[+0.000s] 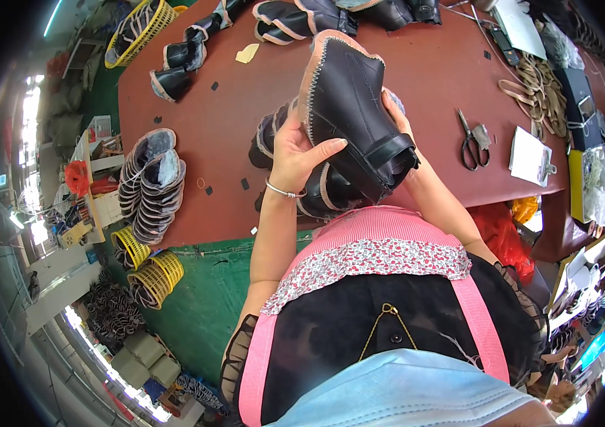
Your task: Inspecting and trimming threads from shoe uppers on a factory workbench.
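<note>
Raised above the near edge of the table is a black leather boot upper [345, 99], with pale zigzag stitching along its tan edge and a buckled strap near its lower end. My left hand [301, 151] grips its left side, the thumb laid across the leather. On its right side my right hand [403, 132] holds it too, with most of the fingers hidden behind the piece. Beneath and behind it more black boot uppers [327, 188] lie on the table, partly covered by my hands and the held upper.
On the red-brown table [231, 135] stands a nested stack of fleece-lined uppers [151, 185] at left. More uppers [302, 20] lie along the far side. Scissors [471, 142], a clipboard [530, 158] and tan straps [537, 92] are at right. Yellow baskets [156, 277] sit at lower left.
</note>
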{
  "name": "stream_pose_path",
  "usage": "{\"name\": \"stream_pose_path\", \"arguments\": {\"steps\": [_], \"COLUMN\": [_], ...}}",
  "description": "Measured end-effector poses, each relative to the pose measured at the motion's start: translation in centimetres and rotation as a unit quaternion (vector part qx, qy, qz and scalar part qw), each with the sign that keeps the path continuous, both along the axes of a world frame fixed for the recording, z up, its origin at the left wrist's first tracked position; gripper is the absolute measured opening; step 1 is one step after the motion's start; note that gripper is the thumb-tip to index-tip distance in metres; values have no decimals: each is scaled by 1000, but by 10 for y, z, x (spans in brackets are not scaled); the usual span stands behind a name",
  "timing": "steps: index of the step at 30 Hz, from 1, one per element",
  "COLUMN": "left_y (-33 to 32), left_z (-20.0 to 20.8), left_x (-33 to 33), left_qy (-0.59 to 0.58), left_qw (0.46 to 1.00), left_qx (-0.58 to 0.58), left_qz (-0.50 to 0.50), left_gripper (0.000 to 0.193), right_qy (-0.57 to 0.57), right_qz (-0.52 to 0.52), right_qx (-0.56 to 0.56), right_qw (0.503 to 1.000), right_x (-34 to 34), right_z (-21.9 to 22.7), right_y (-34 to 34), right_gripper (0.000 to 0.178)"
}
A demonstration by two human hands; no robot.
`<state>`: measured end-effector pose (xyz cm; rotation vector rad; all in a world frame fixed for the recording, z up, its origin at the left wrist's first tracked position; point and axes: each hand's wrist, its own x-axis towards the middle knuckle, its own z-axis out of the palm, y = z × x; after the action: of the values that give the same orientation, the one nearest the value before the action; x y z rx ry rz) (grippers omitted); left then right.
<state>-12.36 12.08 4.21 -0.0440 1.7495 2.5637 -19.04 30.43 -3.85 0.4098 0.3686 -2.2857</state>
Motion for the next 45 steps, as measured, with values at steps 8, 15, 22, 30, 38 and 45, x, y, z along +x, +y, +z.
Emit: {"name": "stream_pose_path", "arguments": {"steps": [8, 15, 22, 30, 38, 45], "left_y": [44, 80, 87, 76, 76, 83], "left_z": [-18, -47, -53, -45, -42, -22], "left_x": [4, 6, 11, 18, 20, 15], "left_qy": [6, 86, 48, 50, -25, 11], "left_qw": [999, 957, 963, 978, 988, 984], "left_qx": [2, -198, -212, -178, -70, -121], "left_qz": [46, 195, 156, 101, 138, 130], "left_gripper": [67, 11, 18, 19, 22, 33], "right_qy": [28, 34, 34, 330, 372, 329], "right_qz": [-12, -39, -62, -12, 19, 143], "right_qx": [-2, -32, 120, 898, 884, 895], "right_qw": [1000, 998, 990, 291, 281, 263], "right_x": [13, 30, 47, 37, 61, 31], "right_z": [-15, -25, -44, -222, -219, -238], "right_y": [43, 69, 93, 244, 254, 292], "right_gripper": [64, 64, 62, 40, 44, 43]}}
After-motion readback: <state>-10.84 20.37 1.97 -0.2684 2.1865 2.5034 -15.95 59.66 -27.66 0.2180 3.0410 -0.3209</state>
